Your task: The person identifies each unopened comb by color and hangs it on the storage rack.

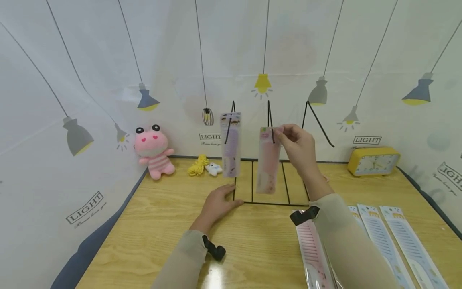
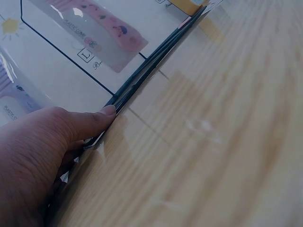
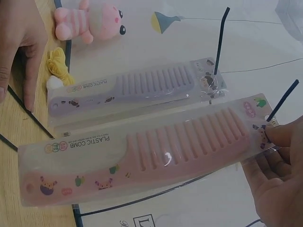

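Note:
My right hand [image 1: 298,148] pinches the top corner of a packaged pink comb [image 1: 268,160] between thumb and fingers. The pack hangs upright at the middle hook of a black wire rack [image 1: 267,204]; in the right wrist view the hook's tip [image 3: 284,99] comes out at the pack's top end. Left of it, a packaged purple comb [image 1: 231,148] hangs on another hook. My left hand [image 1: 218,204] rests at the rack's front left corner with its fingers spread, and its thumb [image 2: 94,122] touches the base wire.
Another packaged pink comb [image 1: 311,245] and several blue ones [image 1: 411,241] lie at the table's right. The rack's right hook [image 1: 321,124] bears no pack. Behind stand a pink plush toy [image 1: 155,152], yellow cord [image 1: 198,165], a small white figure [image 1: 213,169] and a yellow clock [image 1: 373,161].

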